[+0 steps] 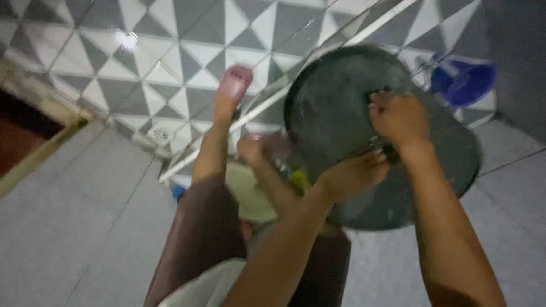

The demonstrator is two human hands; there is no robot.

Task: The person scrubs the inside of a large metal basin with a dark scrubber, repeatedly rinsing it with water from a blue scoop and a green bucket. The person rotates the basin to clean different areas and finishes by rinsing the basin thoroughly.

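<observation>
While both hands grip it, big dark round pan (335, 108) is tilted up.
Looks rigid, heavy, likely wet-slick: left hand (354, 175) clasps near rim, right hand (398, 118) closed on its face.

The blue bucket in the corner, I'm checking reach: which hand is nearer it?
Right. The right hand on the dark round pan lies closer to the blue bucket; the left hand grips the pan lower, farther away.

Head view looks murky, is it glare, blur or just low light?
Head view: dim overall, one glare spot on the patterned floor tiles; motion blur smears the left hand, right hand and the dark round pan; the blue object behind is soft.
</observation>
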